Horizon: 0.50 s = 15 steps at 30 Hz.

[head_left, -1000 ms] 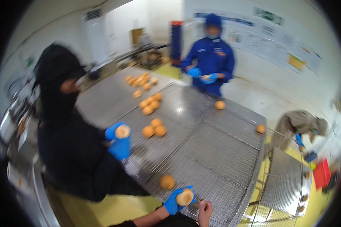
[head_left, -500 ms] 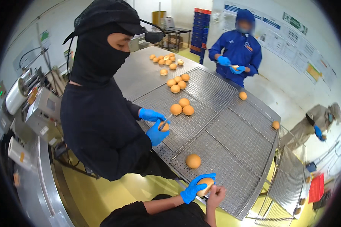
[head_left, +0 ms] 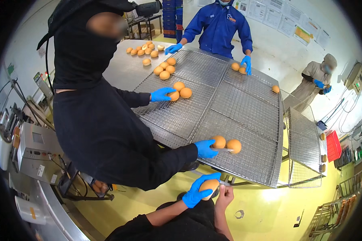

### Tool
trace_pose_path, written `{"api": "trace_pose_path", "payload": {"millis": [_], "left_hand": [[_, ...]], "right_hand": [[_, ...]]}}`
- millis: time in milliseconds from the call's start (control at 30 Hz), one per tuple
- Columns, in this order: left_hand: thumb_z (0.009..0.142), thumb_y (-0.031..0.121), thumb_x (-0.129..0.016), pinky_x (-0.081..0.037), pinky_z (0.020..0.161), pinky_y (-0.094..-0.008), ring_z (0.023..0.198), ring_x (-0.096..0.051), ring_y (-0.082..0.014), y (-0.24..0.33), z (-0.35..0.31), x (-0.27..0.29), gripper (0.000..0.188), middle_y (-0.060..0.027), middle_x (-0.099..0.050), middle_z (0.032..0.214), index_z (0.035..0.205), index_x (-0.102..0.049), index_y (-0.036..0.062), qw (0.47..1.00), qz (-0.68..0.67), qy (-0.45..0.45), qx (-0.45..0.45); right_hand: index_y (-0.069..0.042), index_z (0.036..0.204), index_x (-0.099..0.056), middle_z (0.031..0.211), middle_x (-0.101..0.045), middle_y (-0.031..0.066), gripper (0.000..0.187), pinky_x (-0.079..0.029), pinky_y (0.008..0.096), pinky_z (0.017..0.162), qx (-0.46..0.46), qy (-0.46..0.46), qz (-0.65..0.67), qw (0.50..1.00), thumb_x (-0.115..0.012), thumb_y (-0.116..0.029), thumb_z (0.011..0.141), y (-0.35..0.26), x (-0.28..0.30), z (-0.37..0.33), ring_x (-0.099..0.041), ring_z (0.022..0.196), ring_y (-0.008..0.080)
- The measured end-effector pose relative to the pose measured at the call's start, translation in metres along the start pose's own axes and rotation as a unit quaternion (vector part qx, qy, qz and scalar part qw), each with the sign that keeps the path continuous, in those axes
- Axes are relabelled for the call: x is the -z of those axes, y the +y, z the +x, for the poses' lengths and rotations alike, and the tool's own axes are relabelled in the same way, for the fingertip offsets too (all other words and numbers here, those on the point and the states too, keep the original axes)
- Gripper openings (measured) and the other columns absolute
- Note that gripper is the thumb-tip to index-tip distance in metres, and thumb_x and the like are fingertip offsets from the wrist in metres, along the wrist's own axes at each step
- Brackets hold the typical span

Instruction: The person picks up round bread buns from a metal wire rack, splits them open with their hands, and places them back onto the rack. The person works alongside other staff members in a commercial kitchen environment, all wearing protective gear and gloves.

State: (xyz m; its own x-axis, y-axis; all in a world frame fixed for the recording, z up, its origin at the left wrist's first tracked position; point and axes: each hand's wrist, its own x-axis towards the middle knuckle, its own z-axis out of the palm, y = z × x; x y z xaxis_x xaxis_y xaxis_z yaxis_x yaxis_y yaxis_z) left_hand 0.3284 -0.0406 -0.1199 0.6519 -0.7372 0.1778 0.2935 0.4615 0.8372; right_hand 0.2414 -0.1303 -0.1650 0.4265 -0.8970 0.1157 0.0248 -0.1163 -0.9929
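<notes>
Far left, the steel tabletop (head_left: 124,64) carries a loose cluster of buns (head_left: 140,52). A co-worker in black (head_left: 102,128) leans over its left side, the co-worker's far hand (head_left: 161,94) touching one of a trio of buns (head_left: 185,92) on the mesh; that body and the arm reaching past the near edge limit movement leftward.

At the near middle, the left hand (head_left: 196,193), gloved in blue, is closed around a bun (head_left: 209,187), with thumb and fingers wrapping its left and far sides. The bun is held tilted, off the near edge of the tabletop and above the yellow floor (head_left: 265,219). It is probably light and soft, with a smooth, dry crust that could dent or tear under a hard squeeze; a broad, gentle hold around the sides should suit it better than a pinch. Just right of it, the right hand (head_left: 225,195) is bare and curled shut, seemingly on a thin pale strip (head_left: 226,184), perhaps a blade; what meets the palm is hidden.

Beyond, a pair of buns (head_left: 234,146) sits near the tabletop's near edge. Open mesh on the wire rack (head_left: 251,114) stretches far and right of them, up to the tabletop's right edge, past which stands a lower rack (head_left: 305,138).
</notes>
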Motion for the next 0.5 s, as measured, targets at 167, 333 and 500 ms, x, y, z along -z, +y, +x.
{"api": "trace_pose_path", "payload": {"millis": [167, 333, 500], "left_hand": [[0.073, 0.023, -0.06, -0.034, 0.097, -0.0367, 0.113, -0.044, -0.0239, 0.005, -0.005, -0.01, 0.055, -0.0155, -0.043, 0.126, 0.119, -0.043, -0.0009, 0.997, 0.001, -0.039, 0.066], [0.072, 0.027, -0.059, -0.036, 0.096, -0.0406, 0.109, -0.047, -0.0246, -0.023, -0.005, -0.02, 0.055, -0.0152, -0.044, 0.123, 0.117, -0.045, -0.0017, 0.972, -0.097, -0.119, 0.178], [0.077, 0.039, -0.047, -0.035, 0.095, -0.0475, 0.104, -0.049, -0.0316, -0.056, 0.008, -0.029, 0.058, -0.0166, -0.051, 0.112, 0.12, -0.041, -0.0003, 0.842, -0.42, 0.041, 0.336]], "right_hand": [[-0.006, 0.062, -0.037, 0.06, -0.031, -0.0056, 0.031, -0.025, 0.0213, 0.05, 0.053, 0.034, -0.056, 0.996, -0.059, -0.012, 0.082, -0.008, 0.009, -0.019, -0.028, 0.056, 0.0047], [-0.008, 0.058, -0.032, 0.058, -0.028, -0.0056, 0.038, -0.024, 0.0228, 0.05, -0.106, 0.156, -0.034, 0.981, -0.058, -0.018, 0.084, 0.012, 0.05, -0.023, -0.026, 0.056, 0.0049], [-0.005, 0.075, -0.051, 0.061, -0.039, -0.004, 0.023, -0.028, 0.0208, 0.049, -0.145, 0.214, -0.002, 0.966, -0.051, -0.024, 0.088, 0.03, 0.087, -0.036, -0.031, 0.053, 0.0046]]}}
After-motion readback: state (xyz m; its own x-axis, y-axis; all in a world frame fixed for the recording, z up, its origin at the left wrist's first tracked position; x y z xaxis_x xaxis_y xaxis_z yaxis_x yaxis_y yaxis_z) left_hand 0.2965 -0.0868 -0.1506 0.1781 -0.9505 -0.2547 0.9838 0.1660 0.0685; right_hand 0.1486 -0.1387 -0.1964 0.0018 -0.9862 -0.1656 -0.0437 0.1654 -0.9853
